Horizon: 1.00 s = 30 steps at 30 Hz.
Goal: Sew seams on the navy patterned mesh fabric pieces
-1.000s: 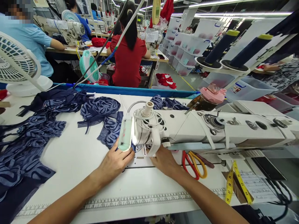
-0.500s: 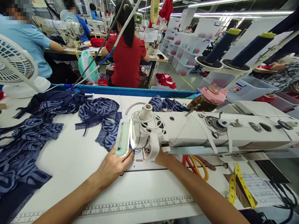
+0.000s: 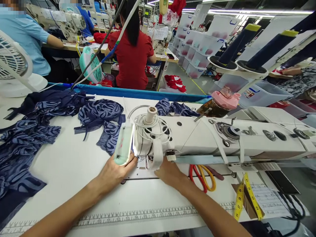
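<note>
My left hand (image 3: 112, 172) is at the left of the needle area of a white sewing machine (image 3: 192, 135), its thumb and forefinger closed at the edge of a navy patterned fabric piece (image 3: 108, 135). A pale green lamp-like unit (image 3: 122, 144) covers part of those fingers. Just right of the presser foot (image 3: 140, 158), my right hand (image 3: 170, 172) reaches in under the machine head. Its fingers are hidden by the white curved guard (image 3: 158, 154), so what they hold cannot be seen.
Navy patterned garments (image 3: 27, 138) lie piled on the left. Red- and yellow-handled scissors (image 3: 204, 179), a yellow tape measure (image 3: 242, 197) and a paper sheet (image 3: 264, 199) lie right. Behind stands a pink-lidded jug (image 3: 224, 98). A co-worker in red (image 3: 133, 59) sits ahead.
The view has shifted slightly, moving most things a little left. My right hand has drawn a little out from behind the machine head and shows more. My left hand stays beside the needle area.
</note>
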Motion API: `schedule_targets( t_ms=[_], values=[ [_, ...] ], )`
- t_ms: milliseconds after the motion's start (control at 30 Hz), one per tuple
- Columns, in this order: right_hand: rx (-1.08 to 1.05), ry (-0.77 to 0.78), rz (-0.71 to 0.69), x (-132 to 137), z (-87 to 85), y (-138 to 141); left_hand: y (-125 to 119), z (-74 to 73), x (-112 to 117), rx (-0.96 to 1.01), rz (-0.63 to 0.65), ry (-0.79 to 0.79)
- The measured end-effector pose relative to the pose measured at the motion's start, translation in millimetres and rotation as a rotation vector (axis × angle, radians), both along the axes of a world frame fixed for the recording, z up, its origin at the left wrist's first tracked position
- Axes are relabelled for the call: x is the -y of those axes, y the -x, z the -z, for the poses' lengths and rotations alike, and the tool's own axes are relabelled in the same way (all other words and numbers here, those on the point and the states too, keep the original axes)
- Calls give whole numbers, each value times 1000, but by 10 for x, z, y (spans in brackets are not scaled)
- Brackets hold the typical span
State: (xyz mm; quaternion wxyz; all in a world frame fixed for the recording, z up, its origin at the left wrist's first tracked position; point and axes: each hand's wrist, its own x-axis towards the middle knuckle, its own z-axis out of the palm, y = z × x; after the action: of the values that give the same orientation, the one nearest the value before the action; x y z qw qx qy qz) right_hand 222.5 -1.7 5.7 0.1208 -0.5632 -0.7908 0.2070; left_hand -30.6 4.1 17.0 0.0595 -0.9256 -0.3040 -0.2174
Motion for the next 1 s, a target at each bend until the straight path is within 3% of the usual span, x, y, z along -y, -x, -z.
schedule_targets(
  t_ms=[233, 533, 1000],
  values=[
    [114, -161, -48, 166, 22, 78, 15, 84, 22, 112, -15, 26],
    [-228, -596, -106, 96, -45, 82, 52, 55, -44, 146, -21, 100],
    [-223, -543, -113, 79, -75, 113, 81, -39, -36, 172, -34, 152]
  ],
)
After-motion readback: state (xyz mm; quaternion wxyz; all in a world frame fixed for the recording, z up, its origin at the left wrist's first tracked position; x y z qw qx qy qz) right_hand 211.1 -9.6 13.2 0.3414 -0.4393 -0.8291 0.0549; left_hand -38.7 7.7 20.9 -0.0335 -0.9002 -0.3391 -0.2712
